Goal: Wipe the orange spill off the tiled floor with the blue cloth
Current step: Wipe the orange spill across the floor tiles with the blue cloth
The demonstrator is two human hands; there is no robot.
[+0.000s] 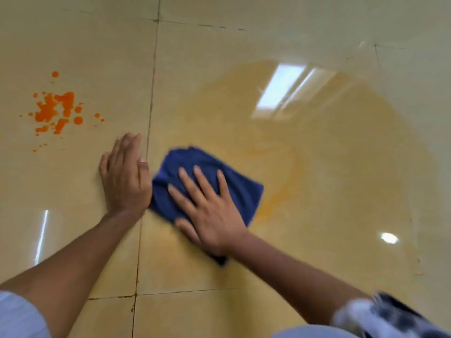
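The tiled floor (244,276) carries a pale orange smear right of the blue cloth (234,189). The right hand (210,213) presses it flat, fingers spread. The left hand (125,176) lies flat alongside. Orange spill (55,111) sits far left.

Blue cloth (207,181) partly hidden under right hand (210,211), edges motion-blurred

The cloth (207,184) under my right hand (210,215) is deep blue, plain, with no pattern. The floor (317,276) is glossy beige-yellow tile crossed by thin dark grout lines. At the upper left of the frame the spill (55,111) is bright orange, a blotch ringed by small dots. Right of the cloth, a pale orange-yellow smear (280,189) streaks the tile. At the lower right my sleeve (380,315) is white with dark blotches.
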